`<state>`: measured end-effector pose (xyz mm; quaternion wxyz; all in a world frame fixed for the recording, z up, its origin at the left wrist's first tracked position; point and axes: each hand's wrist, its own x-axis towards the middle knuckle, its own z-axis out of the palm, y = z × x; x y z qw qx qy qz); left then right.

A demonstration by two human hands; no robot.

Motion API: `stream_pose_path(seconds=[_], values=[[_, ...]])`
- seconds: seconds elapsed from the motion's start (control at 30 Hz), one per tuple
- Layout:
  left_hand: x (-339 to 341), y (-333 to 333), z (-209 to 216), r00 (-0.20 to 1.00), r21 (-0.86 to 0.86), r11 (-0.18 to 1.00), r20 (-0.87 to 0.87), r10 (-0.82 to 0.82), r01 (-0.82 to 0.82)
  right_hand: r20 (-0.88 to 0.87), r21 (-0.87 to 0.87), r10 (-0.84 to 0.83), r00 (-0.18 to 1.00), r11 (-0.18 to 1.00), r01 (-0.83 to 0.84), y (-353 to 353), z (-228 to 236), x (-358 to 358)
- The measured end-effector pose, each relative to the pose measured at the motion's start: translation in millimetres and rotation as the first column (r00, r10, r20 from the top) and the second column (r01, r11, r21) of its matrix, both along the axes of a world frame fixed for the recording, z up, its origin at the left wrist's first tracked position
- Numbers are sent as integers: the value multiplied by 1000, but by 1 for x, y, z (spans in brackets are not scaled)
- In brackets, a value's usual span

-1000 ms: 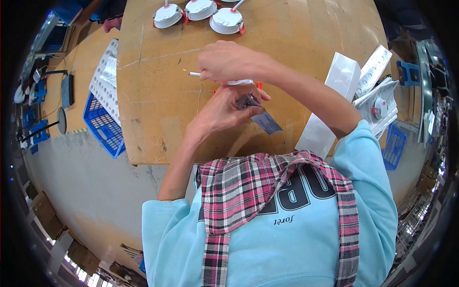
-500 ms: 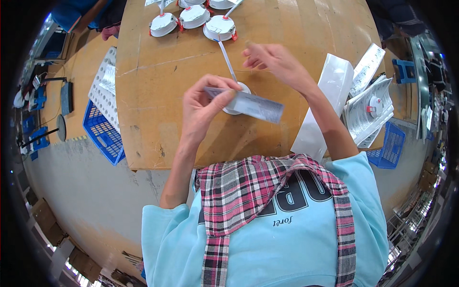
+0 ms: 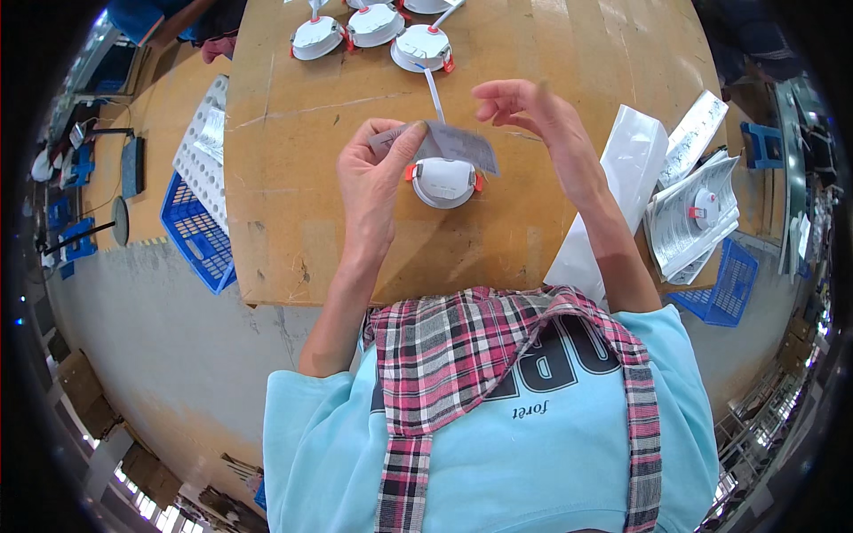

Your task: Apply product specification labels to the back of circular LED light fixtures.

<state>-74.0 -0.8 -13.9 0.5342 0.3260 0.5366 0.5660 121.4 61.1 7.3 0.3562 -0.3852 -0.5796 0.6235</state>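
Note:
My left hand (image 3: 369, 182) pinches a thin, narrow printed label sheet (image 3: 469, 147) between thumb and fingers. Under the sheet, a round white downlight (image 3: 444, 186) with red-tipped clips sits on the table right in front of me. Its white cable (image 3: 434, 96) sticks out past the far edge of the sheet, which covers part of the lamp. My right hand (image 3: 551, 124) is raised to the right of the sheet and apart from it, fingers loosely bent and spread, with nothing visible in them.
Several similar downlights (image 3: 422, 49) stand at the far side of the brown table (image 3: 302, 178). Long white sheets (image 3: 617, 173) and a stack of silvery label sheets (image 3: 684, 218) with a small white part (image 3: 704, 209) lie right. Blue crates (image 3: 191, 235) flank the table.
My left hand has carried the sheet away from me and slightly left, uncovering more of the downlight. My right hand has drawn a little to the right.

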Motion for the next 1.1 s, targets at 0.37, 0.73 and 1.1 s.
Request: stream_pose_path(seconds=[0.37, 0.73, 1.1], values=[[2, 10, -5, 1000, 27, 1000, 8, 11, -11, 46, 66, -110, 993, 992, 107, -8, 5, -11], [-1, 18, -14, 999, 28, 1000, -37, -6, 7, 243, 67, -129, 961, 991, 116, 5, -17, -18], [-5, 27, -28, 998, -23, 1000, 56, 4, -3, 267, 66, -90, 959, 995, 75, 23, -31, -19]])
